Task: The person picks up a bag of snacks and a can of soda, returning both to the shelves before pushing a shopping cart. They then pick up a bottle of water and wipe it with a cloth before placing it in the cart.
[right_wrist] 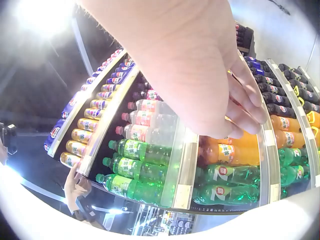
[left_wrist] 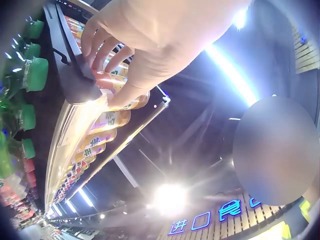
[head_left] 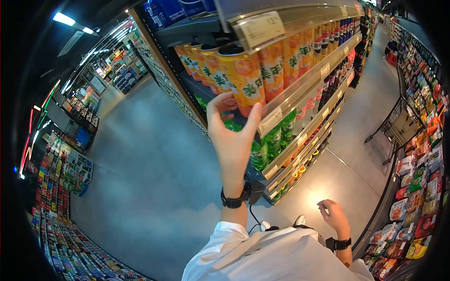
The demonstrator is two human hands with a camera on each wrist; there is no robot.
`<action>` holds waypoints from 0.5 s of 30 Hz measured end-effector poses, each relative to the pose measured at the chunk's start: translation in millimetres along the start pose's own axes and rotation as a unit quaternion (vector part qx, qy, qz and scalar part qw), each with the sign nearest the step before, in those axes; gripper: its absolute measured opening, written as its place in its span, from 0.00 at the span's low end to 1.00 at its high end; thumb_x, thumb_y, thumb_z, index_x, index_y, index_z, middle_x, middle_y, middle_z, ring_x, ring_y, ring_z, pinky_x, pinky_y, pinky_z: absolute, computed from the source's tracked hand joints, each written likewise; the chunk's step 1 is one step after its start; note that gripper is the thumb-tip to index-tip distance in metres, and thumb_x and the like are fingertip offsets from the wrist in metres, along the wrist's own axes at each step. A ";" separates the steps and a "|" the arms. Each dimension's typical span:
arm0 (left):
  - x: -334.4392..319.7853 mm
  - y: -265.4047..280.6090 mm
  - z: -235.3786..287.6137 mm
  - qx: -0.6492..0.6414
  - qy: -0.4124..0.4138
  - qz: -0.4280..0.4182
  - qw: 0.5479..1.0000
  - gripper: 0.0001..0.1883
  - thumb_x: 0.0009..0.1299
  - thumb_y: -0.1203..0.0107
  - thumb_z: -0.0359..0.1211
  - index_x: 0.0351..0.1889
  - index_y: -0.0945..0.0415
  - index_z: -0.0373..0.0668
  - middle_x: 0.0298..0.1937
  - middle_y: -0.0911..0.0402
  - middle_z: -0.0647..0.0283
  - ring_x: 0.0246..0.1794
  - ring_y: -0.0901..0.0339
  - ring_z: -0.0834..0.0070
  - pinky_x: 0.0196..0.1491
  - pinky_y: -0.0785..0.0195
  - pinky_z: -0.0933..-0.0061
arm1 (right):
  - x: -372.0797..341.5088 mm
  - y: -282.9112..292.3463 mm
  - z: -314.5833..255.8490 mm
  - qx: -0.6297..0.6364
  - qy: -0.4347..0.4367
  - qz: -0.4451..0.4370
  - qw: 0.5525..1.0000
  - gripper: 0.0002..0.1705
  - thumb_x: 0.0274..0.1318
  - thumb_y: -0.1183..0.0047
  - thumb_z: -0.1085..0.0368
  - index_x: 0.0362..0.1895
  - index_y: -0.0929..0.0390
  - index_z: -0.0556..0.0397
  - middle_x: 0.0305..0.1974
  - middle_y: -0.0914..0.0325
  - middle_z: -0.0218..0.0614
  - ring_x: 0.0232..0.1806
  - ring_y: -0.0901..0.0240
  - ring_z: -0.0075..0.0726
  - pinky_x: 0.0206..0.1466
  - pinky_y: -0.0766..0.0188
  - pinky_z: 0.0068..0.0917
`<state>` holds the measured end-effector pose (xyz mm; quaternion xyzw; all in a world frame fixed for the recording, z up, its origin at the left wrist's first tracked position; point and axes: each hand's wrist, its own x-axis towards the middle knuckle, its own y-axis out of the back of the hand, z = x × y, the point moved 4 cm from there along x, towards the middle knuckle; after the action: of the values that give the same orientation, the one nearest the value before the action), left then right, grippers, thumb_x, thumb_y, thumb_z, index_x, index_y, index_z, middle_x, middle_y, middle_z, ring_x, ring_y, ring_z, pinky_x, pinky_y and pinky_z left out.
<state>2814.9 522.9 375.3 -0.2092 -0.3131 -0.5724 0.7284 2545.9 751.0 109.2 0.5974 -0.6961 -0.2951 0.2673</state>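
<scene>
At the near corner of a drinks shelf, my left hand (head_left: 232,136) grips the lower part of an orange soda can (head_left: 241,77), thumb on one side and fingers on the other. That can stands upright at the end of the front row, with more orange cans (head_left: 271,70) close beside and behind it. In the left wrist view the curled fingers (left_wrist: 117,57) partly hide the can. My right hand (head_left: 335,215) hangs low by my side, fingers loosely bent around nothing. In the right wrist view it overlaps the bottle rows.
A clear shelf lip (head_left: 311,77) with price tags runs along the cans. Green bottles (head_left: 274,145) fill the tier below, and blue cans (head_left: 161,14) sit above. Across the aisle a shopping cart (head_left: 398,124) stands beside racks of packaged snacks (head_left: 412,206).
</scene>
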 end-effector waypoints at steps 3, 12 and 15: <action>-4.4 1.5 0.7 0.012 -0.029 0.031 0.999 0.27 0.63 0.27 0.34 0.58 0.25 0.38 0.53 0.21 0.61 0.55 0.23 0.72 0.53 0.31 0.69 | -5.9 -9.0 -1.9 0.001 -0.015 -0.003 1.000 0.07 0.58 0.43 0.72 0.41 0.17 0.57 0.37 0.15 0.46 0.38 0.18 0.51 0.45 0.21 0.40; -33.6 -8.9 -2.0 0.086 -0.121 0.031 0.989 0.31 0.68 0.32 0.29 0.69 0.31 0.33 0.66 0.25 0.50 0.63 0.25 0.58 0.67 0.35 0.60 | -46.4 -4.1 2.4 0.022 -0.071 0.055 0.996 0.08 0.58 0.45 0.75 0.41 0.17 0.59 0.35 0.16 0.44 0.37 0.16 0.46 0.42 0.20 0.35; -45.8 -16.8 0.7 0.118 -0.129 0.025 0.984 0.34 0.69 0.34 0.28 0.72 0.35 0.30 0.70 0.29 0.46 0.70 0.30 0.53 0.72 0.39 0.56 | -50.6 7.0 17.5 0.081 -0.084 0.055 0.992 0.08 0.58 0.44 0.74 0.42 0.17 0.59 0.36 0.16 0.45 0.38 0.17 0.48 0.43 0.21 0.37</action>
<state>2791.8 551.2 343.0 -0.2012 -0.4645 -0.4813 0.7157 2535.8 803.4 101.3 0.5509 -0.7694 -0.2720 0.1747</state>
